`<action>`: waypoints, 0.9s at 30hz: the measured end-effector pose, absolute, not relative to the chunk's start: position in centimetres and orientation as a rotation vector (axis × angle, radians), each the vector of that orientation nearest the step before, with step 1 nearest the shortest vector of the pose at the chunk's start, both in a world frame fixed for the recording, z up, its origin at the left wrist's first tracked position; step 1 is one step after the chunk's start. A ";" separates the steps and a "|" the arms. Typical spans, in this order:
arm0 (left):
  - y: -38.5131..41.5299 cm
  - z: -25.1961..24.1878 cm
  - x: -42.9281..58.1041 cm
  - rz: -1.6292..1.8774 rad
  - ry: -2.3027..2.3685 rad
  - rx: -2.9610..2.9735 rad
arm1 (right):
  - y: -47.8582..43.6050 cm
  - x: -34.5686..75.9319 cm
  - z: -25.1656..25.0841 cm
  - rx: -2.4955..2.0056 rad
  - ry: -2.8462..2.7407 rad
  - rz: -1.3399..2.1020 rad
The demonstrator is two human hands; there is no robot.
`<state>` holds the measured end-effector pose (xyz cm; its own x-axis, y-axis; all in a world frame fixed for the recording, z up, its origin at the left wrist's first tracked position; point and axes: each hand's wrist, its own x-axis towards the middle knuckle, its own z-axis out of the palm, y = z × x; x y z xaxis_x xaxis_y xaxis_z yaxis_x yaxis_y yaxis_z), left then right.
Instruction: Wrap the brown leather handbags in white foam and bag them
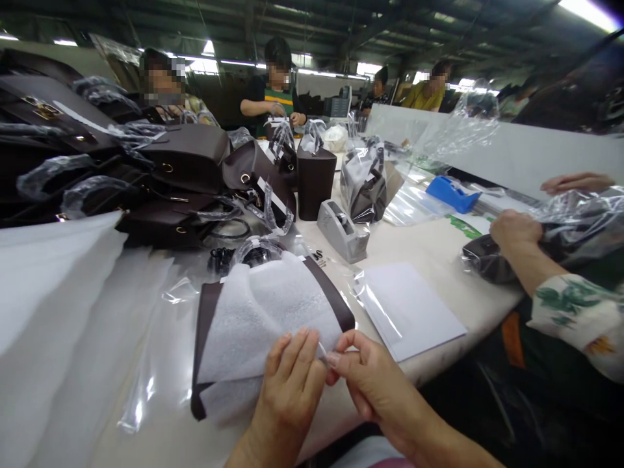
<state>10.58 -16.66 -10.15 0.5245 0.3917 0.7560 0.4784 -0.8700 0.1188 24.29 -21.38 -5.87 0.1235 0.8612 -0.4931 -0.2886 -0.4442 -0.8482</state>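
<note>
Bag (332,296), brown, lies on table (439,257) near its edge, white sheet (273,292) over it. Left hand (295,383) rests on sheet, fingers extended. Right hand (373,370): thumb and forefinger meet near sheet's edge; cannot tell what they grasp. Gray tape dispenser (342,232) beyond bag.

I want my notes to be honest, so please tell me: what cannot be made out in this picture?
All in the head view:
- Most of the upper face of the dark bag: hidden by the white sheet.
- What lies under the left hand's palm: hidden by that hand.
- Anything between the right hand's fingertips: too small to tell.
- Part of the bag pile: cut off by the left edge.
</note>
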 end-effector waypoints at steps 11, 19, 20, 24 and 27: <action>-16.6 -9.5 10.1 -1.137 -0.772 -2.780 | -22.8 25.7 -7.9 -1.477 -0.518 1.882; -17.1 -8.8 11.0 -1.184 -0.860 -2.757 | -21.6 24.8 -10.9 -1.505 -0.663 1.607; -17.0 -8.9 11.1 -1.190 -0.844 -2.718 | -21.4 24.7 -11.2 -1.529 -0.677 1.584; -16.8 -9.5 11.2 -1.195 -0.804 -2.654 | -20.7 24.2 -12.8 -1.633 -0.774 1.484; -16.7 -9.7 11.3 -1.192 -0.790 -2.645 | -20.9 24.8 -12.9 -1.705 -0.897 1.395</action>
